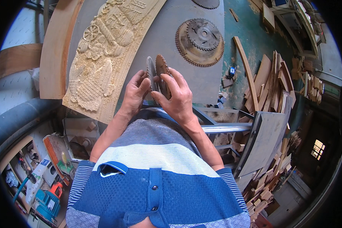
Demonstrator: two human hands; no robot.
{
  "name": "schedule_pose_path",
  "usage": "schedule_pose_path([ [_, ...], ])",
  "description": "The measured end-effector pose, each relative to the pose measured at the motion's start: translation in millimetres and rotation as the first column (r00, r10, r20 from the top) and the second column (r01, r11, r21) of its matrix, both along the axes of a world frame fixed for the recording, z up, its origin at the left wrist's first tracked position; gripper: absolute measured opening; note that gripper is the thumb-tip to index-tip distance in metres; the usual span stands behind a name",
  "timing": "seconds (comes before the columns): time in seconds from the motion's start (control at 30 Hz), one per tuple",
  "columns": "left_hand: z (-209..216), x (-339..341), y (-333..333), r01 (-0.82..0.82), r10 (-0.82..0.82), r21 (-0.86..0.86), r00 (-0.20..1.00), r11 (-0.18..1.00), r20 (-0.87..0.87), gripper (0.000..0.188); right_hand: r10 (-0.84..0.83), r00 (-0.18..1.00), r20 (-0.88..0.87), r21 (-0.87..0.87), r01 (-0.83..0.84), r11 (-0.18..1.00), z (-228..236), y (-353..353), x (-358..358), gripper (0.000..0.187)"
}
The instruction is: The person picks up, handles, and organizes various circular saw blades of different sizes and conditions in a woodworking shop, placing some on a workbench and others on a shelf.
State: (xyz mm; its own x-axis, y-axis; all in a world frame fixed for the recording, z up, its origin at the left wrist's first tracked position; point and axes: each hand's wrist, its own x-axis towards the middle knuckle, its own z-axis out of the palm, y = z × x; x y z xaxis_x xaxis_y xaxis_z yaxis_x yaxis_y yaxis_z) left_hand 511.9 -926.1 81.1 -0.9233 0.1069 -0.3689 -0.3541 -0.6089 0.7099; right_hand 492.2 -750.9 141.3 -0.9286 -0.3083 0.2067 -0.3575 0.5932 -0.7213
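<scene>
Blue-and-white striped cloth of the person's polo shirt (155,178) fills the near foreground, both bare forearms rising from it to chest height. The left hand (135,95) is closed with thumb and fingers pinching a small grey saw blade (151,72), held on edge. Just beside it, the right hand (177,98) grips a rusty toothed saw blade (162,74), fingers wrapped around its rim; the two discs stand nearly face to face, close together, whether touching cannot be told. Both are held in the air above the near edge of the grey tabletop (171,64). Beyond the hands, a stack of larger rusted circular blades (200,41) lies flat on that surface, well apart from them. To the left, a pale carved wooden panel (102,49) with relief figures runs along the tabletop, flanked by a curved plank (57,49). Offcuts of timber (269,83) are heaped on the green floor at right; a blue power tool (47,203) sits lower left.
</scene>
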Motion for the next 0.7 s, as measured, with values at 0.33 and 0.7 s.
schedule_pose_path([
  [0.33, -0.7, -1.0, 0.1, 0.001, -0.001, -0.009, 1.0, 1.0, 0.005, 0.07, -0.045, 0.999, 0.031, -0.052, 0.046, 0.998, -2.1, -0.9, 0.4, 0.049],
  [0.7, 3.3, -3.1, 5.5, -0.038, 0.039, -0.064, 0.999, 0.997, 0.021, 0.065, 0.002, 0.997, 0.073, -0.099, 0.006, 0.995, -10.6, 1.5, 1.1, 0.039],
])
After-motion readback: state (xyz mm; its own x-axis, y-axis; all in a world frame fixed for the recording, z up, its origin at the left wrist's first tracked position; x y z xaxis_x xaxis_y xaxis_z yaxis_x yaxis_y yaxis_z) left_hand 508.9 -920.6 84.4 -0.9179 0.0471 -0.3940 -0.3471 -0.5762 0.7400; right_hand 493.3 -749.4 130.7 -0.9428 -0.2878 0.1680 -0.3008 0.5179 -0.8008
